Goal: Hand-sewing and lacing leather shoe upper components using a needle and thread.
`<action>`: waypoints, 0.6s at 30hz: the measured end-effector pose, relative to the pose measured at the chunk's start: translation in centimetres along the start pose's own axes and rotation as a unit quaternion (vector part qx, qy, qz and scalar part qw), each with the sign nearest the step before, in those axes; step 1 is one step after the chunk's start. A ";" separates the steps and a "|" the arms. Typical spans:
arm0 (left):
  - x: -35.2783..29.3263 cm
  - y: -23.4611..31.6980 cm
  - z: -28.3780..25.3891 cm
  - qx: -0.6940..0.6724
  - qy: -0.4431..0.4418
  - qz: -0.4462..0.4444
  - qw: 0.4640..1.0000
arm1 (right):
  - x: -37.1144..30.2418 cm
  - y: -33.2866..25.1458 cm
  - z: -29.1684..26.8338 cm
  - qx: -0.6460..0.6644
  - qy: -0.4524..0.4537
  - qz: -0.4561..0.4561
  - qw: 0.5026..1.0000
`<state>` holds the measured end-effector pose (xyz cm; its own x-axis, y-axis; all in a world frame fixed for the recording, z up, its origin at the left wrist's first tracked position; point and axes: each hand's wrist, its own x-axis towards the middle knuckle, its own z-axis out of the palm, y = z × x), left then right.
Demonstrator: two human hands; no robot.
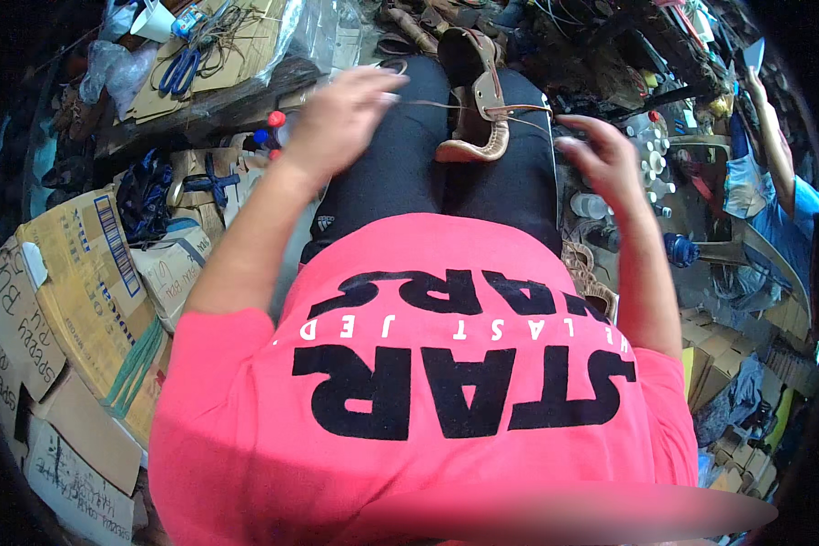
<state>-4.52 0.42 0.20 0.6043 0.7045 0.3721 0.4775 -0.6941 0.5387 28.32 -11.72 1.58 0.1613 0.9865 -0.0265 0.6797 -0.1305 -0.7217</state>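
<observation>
**Thread drawn out to both sides of a tan shoe on the lap**

A tan shoe [490,98] rests across the thighs of the person's black trousers [387,164], near the knees and between the two hands. Its dark opening shows toward the top, and a curved, ridged edge lies toward the person. Thin thread [437,104] runs from the shoe out to either side, nearly straight on the left and in two strands on the right.

The left hand [346,123] is raised beside the left thigh, half closed, fingers bent inward, with the thread reaching its fingertips; blur hides the grip itself. The right hand [605,159] is just beyond the right thigh, loosely curled, thumb and forefinger apart. The strands lead toward its fingertips, but whether it has hold of them cannot be told.

Upper left, blue-handled scissors [180,71] lie on a cardboard sheet [237,55], near a white cup [153,20]. A large yellow-brown carton [82,273] stands at left with green strapping [136,369] against it. Clear bottles [591,206] stand beyond the right forearm.
</observation>
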 end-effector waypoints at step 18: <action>-2.3 0.7 1.5 0.092 -0.056 0.103 0.989 | 4.4 1.6 2.7 0.135 -0.142 0.086 0.977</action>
<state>-4.63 -1.91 -1.40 0.7623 0.5321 0.3685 0.4391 -0.8434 0.3096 28.19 -7.36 -1.60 0.0260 0.9451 -0.3257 0.4401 -0.3034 -0.8452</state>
